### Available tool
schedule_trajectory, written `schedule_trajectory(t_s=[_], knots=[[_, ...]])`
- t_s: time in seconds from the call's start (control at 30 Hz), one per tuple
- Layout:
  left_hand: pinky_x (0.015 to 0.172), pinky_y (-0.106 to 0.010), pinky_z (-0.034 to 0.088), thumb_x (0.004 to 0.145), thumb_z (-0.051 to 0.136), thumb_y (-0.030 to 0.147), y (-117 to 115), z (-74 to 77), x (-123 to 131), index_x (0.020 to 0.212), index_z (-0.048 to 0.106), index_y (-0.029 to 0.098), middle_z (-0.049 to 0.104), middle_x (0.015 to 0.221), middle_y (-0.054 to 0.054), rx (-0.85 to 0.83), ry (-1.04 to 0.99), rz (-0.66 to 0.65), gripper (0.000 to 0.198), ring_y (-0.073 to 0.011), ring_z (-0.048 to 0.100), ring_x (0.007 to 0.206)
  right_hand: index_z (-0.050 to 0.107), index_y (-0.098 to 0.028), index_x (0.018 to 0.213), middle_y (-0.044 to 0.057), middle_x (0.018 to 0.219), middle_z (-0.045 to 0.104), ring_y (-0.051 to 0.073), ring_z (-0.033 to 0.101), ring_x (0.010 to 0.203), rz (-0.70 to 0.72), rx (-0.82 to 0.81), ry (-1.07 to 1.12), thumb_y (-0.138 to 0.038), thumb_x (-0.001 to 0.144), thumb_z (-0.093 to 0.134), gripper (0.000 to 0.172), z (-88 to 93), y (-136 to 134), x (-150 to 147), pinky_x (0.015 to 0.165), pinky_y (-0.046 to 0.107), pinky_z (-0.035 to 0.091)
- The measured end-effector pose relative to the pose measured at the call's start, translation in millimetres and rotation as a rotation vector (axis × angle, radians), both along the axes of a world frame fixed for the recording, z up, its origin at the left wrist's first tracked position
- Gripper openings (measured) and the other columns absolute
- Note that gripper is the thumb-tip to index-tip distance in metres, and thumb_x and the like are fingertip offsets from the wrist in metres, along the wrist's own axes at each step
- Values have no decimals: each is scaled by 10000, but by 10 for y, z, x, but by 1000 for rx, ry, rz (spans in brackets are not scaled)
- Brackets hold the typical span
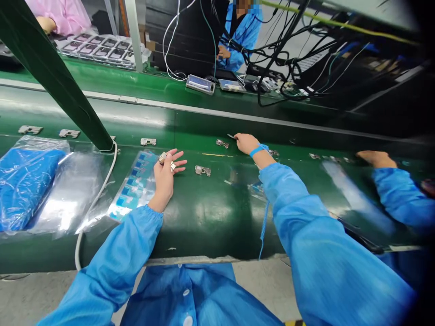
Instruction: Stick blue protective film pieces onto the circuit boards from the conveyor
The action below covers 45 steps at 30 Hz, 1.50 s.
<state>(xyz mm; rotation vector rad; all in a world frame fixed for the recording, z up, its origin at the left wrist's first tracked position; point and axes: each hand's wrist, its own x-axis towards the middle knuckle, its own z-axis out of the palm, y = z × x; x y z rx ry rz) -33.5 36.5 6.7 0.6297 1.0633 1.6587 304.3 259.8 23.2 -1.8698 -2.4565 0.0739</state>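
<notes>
Blue-sleeved left hand (165,179) palm up, fingers spread, two metal brackets (166,161) resting on them; third bracket (203,170) flat on green conveyor belt (217,226) just right, nearer left hand; right hand (246,143) farther off, grip unclear.

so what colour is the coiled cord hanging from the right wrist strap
the coiled cord is light blue, shown best in the head view

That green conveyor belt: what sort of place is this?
Probably an electronics factory line: blue antistatic smocks, a coiled wrist strap, and small metal parts on a green conveyor belt.
</notes>
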Motion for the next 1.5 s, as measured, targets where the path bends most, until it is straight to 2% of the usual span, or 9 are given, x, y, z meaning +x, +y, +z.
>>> schedule_trajectory(t_s=[0.2, 0.33, 0.53, 0.67, 0.8, 0.97, 1.13, 1.33, 1.5], knots=[[624, -235, 629, 986, 737, 502, -9, 8, -9, 1322, 732, 138, 878, 1165, -137, -32, -31, -39, 495, -165, 835, 749, 717, -197, 1406, 114, 1406, 736, 262, 760, 1192, -259, 42, 169, -415, 1113, 744, 366, 115, 170, 270, 1013, 479, 679], [478, -201, 512, 1001, 723, 415, -68, 100, 53, 1425, 644, 165, 873, 984, -55, 2, 20, -22, 498, -100, 693, 498, 688, -107, 1454, 207, 1491, 688, 308, 688, 1326, -215, 104, 236, -262, 1100, 705, 387, 23, 45, -206, 1214, 569, 553], [431, -210, 427, 1102, 641, 537, -795, 467, 467, 1403, 686, 177, 836, 841, -49, 297, 67, -328, 471, -83, 575, 423, 672, -253, 1538, 120, 1638, 659, 346, 583, 1521, 585, 7, 429, -387, 1116, 646, 444, -327, -1471, -2104, 1285, 554, 482], [516, -188, 494, 1153, 589, 440, -1539, 405, 543, 1488, 716, 178, 856, 962, -103, 481, 182, -614, 444, -65, 576, 496, 506, -172, 1718, 172, 1823, 474, 403, 477, 1665, 989, -71, 297, -481, 1172, 579, 631, -337, -2508, -2769, 1320, 645, 427], [622, -202, 535, 1173, 534, 349, -2056, 169, 146, 1463, 741, 155, 872, 996, -118, 451, 409, -657, 406, -79, 630, 568, 481, -137, 1736, 198, 1797, 504, 386, 473, 1687, 996, -59, 215, -476, 1199, 505, 636, -386, -2848, -2431, 1359, 630, 413], [565, -210, 498, 1166, 556, 487, -2274, 28, -510, 1442, 723, 161, 863, 991, -83, 158, 396, -437, 459, -64, 567, 509, 461, -181, 1746, 208, 1698, 622, 364, 588, 1612, 865, -115, 343, -425, 1170, 578, 636, -449, -2997, -1463, 1303, 624, 526], [501, -233, 441, 1133, 617, 464, -1966, 165, -836, 1401, 725, 229, 848, 932, -27, 44, 411, -229, 372, -76, 537, 457, 516, -292, 1711, 154, 1672, 660, 328, 575, 1629, 678, -103, 529, -348, 1132, 650, 597, -410, -3396, -1105, 1328, 604, 523], [713, -256, 507, 1040, 565, 136, -867, 274, -447, 1262, 778, 238, 822, 825, 0, 172, 864, -548, 323, -171, 736, 714, 368, -238, 1816, 220, 1826, 437, 400, 391, 1731, 498, -52, 466, -517, 1082, 736, 867, -546, -3946, -1504, 1384, 719, 387], [565, -243, 467, 1033, 509, 97, -309, -36, -69, 1224, 753, 183, 792, 764, 0, 55, 797, -878, 322, -128, 623, 464, 656, -231, 1613, 138, 1695, 631, 332, 553, 1640, 564, -23, 451, -343, 1159, 638, 468, -619, -3875, -1497, 1370, 628, 471]])
